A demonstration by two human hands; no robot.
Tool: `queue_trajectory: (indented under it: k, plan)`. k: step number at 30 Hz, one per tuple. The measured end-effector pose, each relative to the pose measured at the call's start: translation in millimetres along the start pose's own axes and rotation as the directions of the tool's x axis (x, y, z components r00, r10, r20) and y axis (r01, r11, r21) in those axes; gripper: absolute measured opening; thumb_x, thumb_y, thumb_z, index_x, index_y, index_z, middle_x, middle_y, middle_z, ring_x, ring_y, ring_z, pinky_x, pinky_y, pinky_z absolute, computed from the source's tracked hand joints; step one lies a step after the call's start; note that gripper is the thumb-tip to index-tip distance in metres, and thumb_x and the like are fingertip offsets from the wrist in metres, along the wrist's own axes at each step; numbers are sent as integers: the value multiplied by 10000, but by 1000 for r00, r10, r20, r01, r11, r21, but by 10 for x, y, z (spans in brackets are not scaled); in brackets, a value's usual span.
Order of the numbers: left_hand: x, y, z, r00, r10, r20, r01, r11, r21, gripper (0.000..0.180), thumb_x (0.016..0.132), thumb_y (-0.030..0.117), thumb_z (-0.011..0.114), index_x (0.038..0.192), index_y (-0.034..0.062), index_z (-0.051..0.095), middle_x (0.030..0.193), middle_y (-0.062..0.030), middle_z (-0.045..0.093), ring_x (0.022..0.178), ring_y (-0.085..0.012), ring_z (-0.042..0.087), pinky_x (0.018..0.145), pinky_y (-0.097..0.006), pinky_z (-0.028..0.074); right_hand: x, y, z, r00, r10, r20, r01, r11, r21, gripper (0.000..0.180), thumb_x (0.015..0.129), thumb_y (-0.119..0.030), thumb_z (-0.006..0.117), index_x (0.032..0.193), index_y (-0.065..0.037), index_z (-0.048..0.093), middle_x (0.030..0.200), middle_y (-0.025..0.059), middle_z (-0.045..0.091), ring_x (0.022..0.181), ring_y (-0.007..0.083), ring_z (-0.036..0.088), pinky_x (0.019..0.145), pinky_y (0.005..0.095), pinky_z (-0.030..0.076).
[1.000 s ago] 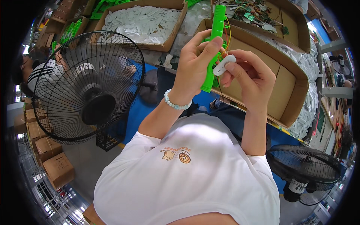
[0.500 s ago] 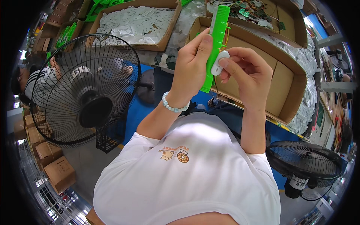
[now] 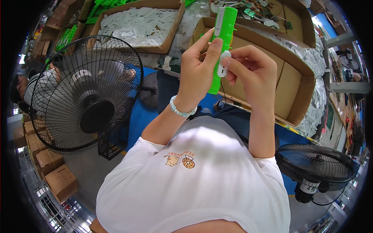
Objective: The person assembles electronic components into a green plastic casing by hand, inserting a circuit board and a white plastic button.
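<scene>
My left hand [image 3: 198,72] grips a long bright green plastic housing [image 3: 222,29] and holds it upright in front of my chest. A bead bracelet [image 3: 179,110] circles that wrist. My right hand [image 3: 250,66] pinches a small white oval plastic part [image 3: 223,64] against the green housing's right side, about halfway up. A thin dark wire hangs down from the piece. Below it stands an open cardboard box [image 3: 289,83] that looks mostly bare inside.
A black floor fan [image 3: 83,95] stands at my left and a smaller black fan [image 3: 316,171] at the lower right. Cardboard boxes of white plastic parts [image 3: 136,23] and of wired green boards [image 3: 268,9] lie ahead. Another person sits at the far left [image 3: 37,89].
Both hands have lifted the green housing slightly higher and more upright. The white part stays pressed against its side.
</scene>
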State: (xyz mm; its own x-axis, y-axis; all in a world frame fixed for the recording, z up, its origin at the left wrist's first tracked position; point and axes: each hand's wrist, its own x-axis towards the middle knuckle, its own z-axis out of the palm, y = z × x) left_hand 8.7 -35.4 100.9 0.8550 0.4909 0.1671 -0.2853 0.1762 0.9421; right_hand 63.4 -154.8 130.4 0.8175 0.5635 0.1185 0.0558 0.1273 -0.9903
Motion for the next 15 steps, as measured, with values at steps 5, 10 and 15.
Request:
queue_trajectory:
  k: [5, 10, 15]
  plan:
    - [-6, -44, -31, 999, 29, -36, -32, 994, -106, 423, 1005, 283, 512, 1296, -24, 529, 890, -47, 665, 689, -58, 611, 574, -196, 502, 67, 13, -9, 997, -17, 72, 13, 998, 55, 89, 826, -16, 712, 843, 31, 638, 703, 61, 655, 550, 66, 573, 484, 192, 457]
    - [-12, -8, -37, 996, 44, -74, -59, 976, -212, 390, 1015, 281, 483, 1263, -20, 510, 909, -64, 660, 710, -72, 626, 593, -210, 525, 101, -4, 19, 995, -8, 98, -2, 995, 98, 98, 820, -10, 717, 825, 33, 628, 695, 53, 638, 543, 67, 558, 470, 200, 441]
    - [-31, 5, -91, 996, 56, -72, -69, 978, -197, 384, 1019, 285, 470, 1262, -10, 497, 915, -66, 654, 727, -77, 628, 603, -216, 529, 123, -7, 44, 988, 14, 156, -37, 989, 146, 111, 815, -2, 719, 795, 30, 615, 669, 43, 604, 540, 70, 551, 464, 204, 421]
